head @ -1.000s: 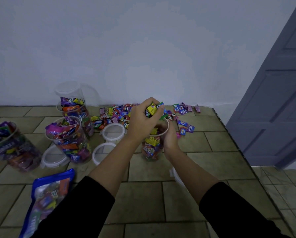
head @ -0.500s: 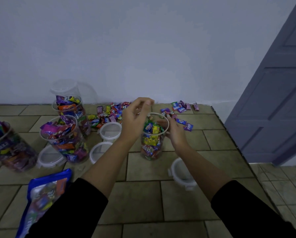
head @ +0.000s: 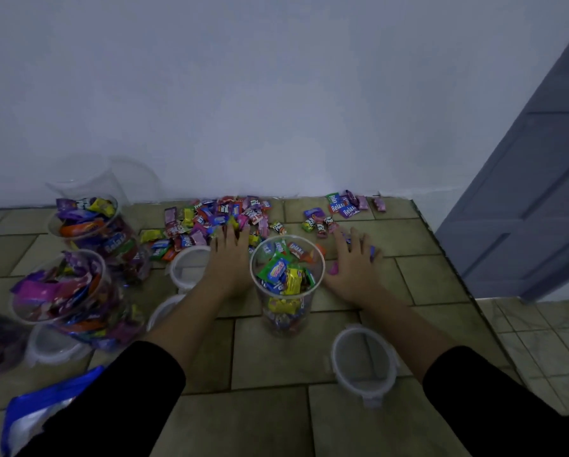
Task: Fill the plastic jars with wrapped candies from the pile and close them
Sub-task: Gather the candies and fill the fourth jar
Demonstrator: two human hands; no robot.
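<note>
Since half a second ago both hands have left the rim of the open jar and gone forward, one to each side of it. The left hand lies palm down just left of the jar. Its fingers are straight and apart, with the tips in the near edge of the candy pile by the wall. The right hand lies flat on the tiled floor just right of the jar. Its fingers are spread over a few loose candies; a blue one shows by the outer fingers and a pink one by the thumb. Neither hand grips anything.

The jar stands upright between the wrists, uncapped, and we see wrapped candies reaching more than halfway up it, green and yellow wrappers on top. To the left stand two more uncapped jars heaped to the brim, one at the back and one nearer. An empty clear jar stands behind them against the wall. Another container at the left edge is too blurred to read.

One lid lies flat near the right forearm. Another lid lies beside the left hand, touching the pile's edge. A small cluster of candies lies apart, beyond the right hand.
</note>
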